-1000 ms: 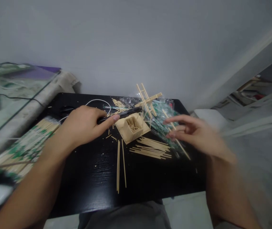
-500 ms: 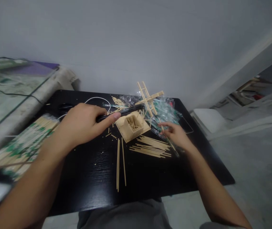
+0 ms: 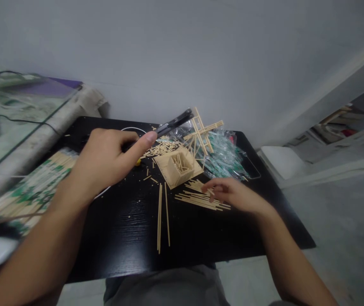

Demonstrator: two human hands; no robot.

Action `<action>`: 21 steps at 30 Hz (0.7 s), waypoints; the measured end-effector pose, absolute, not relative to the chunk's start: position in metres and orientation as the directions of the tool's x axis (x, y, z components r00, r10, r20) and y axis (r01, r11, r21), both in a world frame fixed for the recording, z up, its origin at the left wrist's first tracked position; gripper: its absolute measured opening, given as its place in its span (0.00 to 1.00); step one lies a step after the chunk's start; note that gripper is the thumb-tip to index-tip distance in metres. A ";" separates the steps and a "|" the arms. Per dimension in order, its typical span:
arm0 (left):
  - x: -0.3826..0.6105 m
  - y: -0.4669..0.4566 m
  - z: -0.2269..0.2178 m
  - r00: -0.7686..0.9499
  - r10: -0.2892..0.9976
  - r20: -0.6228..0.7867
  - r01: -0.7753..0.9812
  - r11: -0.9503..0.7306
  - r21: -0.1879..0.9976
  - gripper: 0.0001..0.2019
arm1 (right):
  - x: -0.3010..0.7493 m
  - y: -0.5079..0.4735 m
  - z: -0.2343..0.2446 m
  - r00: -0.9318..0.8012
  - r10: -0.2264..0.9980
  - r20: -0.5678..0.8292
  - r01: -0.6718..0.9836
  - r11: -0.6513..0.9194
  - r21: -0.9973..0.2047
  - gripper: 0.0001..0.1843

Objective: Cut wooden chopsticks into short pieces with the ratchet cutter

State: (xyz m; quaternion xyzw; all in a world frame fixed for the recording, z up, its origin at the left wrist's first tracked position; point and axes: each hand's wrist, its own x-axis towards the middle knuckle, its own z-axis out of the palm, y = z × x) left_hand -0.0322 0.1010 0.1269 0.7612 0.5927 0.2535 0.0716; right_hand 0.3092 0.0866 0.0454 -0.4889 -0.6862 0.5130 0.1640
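My left hand (image 3: 108, 159) is closed around a long black tool (image 3: 174, 123). The tool points up and to the right, its far end near the stick cross; its exact kind is not clear. My right hand (image 3: 231, 193) is over a bunch of loose wooden sticks (image 3: 201, 201), fingers apart and slightly bent, with no stick plainly gripped. Between the hands sits a wooden model (image 3: 179, 170) with a square base and a box holding short stick pieces. Behind it, a cross-shaped stick frame (image 3: 203, 131) leans up at an angle.
Plastic-wrapped green-marked packets (image 3: 223, 155) lie at the back right. Bundled sticks (image 3: 32, 187) are at the left. Cut stick bits (image 3: 163, 148) are strewn behind the model; several long sticks (image 3: 160, 219) lie in front on the black table (image 3: 124, 238). A white cable loops behind my left hand.
My left hand has raised the black tool's far end. My right hand has moved down toward the loose sticks, and the stick it held no longer shows in its fingers.
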 end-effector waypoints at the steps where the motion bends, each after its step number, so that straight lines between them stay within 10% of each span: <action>1: -0.032 0.101 0.128 0.167 0.935 0.313 0.859 -0.294 0.420 0.34 | 0.302 0.083 0.049 -0.516 0.806 -0.288 0.481 -0.005 -0.877 0.17; 13: -0.034 0.096 0.131 0.167 0.933 0.320 0.847 -0.302 0.438 0.33 | 0.194 0.109 0.018 -0.464 0.875 0.135 0.330 0.313 -0.891 0.30; 21: -0.026 0.104 0.125 0.149 0.937 0.316 0.836 -0.290 0.466 0.30 | 0.214 0.087 0.006 -0.278 0.960 -0.042 0.029 -0.035 -0.999 0.16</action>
